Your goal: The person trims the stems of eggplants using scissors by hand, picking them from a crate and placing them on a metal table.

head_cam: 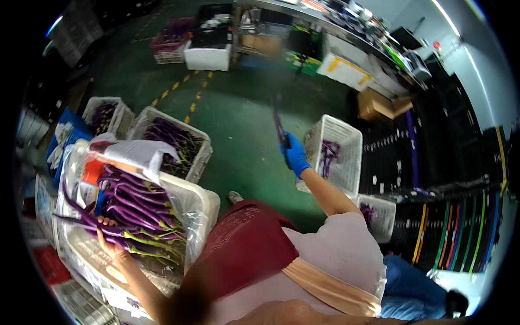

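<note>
My left hand (107, 233), bare, is closed around several long purple eggplants (85, 221) with green stems. It is over a white plastic crate (209, 203) lined with clear film, where many more eggplants (136, 199) lie side by side. My right hand (295, 156), in a blue glove, is held out over the green floor beside another white crate (341, 126). It grips a long, dark, slender object (278, 115), blurred, that looks like an eggplant. A few thin eggplants (330, 152) lie inside that crate.
Two more crates of eggplants (172, 140) (103, 118) stand beyond the left crate. A white bag (130, 152) lies over its rim. Stacked black crates (443, 150) line the right side, near a cardboard box (375, 105). A metal workbench (276, 10) stands at the back.
</note>
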A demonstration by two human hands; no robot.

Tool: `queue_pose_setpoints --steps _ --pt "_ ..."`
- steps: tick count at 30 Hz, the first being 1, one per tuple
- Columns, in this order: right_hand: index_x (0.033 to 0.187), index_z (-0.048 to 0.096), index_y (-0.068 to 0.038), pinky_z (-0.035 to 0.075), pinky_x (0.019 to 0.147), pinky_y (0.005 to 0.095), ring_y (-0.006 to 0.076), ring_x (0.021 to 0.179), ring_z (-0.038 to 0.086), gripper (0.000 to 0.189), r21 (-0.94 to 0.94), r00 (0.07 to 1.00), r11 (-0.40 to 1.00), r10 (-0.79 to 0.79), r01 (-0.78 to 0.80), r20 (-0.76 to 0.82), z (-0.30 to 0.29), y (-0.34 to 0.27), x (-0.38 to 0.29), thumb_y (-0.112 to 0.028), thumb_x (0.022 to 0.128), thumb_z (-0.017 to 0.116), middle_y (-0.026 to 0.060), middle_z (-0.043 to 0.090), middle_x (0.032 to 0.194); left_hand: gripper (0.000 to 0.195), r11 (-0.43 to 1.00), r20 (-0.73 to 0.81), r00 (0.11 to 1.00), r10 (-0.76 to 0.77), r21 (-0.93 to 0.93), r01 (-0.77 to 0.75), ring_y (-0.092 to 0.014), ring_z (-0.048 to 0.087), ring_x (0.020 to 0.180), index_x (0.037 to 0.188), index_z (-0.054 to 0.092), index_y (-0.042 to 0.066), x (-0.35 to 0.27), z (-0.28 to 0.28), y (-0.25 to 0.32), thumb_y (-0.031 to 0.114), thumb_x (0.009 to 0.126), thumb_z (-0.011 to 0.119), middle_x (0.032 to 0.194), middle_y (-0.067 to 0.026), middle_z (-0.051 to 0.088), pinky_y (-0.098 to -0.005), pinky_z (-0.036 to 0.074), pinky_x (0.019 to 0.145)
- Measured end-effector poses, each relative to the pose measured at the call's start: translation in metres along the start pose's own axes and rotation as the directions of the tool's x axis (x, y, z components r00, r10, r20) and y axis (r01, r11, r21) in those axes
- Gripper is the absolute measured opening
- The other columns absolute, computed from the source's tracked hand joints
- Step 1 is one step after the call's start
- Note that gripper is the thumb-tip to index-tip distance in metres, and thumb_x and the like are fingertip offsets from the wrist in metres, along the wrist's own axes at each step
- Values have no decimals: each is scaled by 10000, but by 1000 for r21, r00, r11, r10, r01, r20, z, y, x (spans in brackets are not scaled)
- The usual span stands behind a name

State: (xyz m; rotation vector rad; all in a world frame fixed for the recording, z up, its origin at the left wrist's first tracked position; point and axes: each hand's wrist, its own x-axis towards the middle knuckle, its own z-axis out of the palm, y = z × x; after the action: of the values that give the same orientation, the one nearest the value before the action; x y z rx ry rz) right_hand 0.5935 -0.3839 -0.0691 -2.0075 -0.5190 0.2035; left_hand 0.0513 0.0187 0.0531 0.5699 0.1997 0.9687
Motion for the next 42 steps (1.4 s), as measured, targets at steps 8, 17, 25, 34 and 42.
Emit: queue_pose_setpoints --steps 8,17,25,34,42 --pt "1219 509 -70 482 697 432 368 779 608 460 -593 942 743 158 -311 -296 -191 28 -11 -82 760 534 248 605 867 443 947 -93 996 -9 319 39 -232 547 989 1276 420 11 -14 24 -8 154 868 515 1120 -112 566 -373 409 937" --pt "1309 459 -107 473 613 229 149 797 588 389 524 935 810 83 -265 345 -29 -78 38 -148 923 477 91 604 966 420 840 -144 977 156 540 -55 -189 600 875 1087 577 18 3 144 -17 93 709 742 968 -71 630 -331 476 831" --pt "1204 511 -88 495 742 323 176 857 595 357 511 354 644 -369 -569 859 164 -333 -36 -299 917 501 81 612 948 428 -563 552 696 459 787 -253 -294 586 915 1078 577 57 -1 180 -36 -7 659 644 964 -122 624 -391 425 823" --pt "1180 450 -29 418 949 295 174 1088 505 283 441 -105 522 -723 -730 683 264 -394 -91 -170 972 321 87 506 1180 405 -905 808 511 293 407 -124 -225 561 965 1080 607 160 -33 198 -52 154 679 551 1040 -60 587 -383 400 831" --pt "1234 432 -9 447 880 316 167 1002 534 348 283 -209 496 -722 -821 660 305 -399 -106 -217 958 386 101 537 1124 435 -916 774 563 290 394 -70 -226 535 1021 1154 534 129 -49 195 -57 145 719 540 1086 -72 550 -392 384 872"
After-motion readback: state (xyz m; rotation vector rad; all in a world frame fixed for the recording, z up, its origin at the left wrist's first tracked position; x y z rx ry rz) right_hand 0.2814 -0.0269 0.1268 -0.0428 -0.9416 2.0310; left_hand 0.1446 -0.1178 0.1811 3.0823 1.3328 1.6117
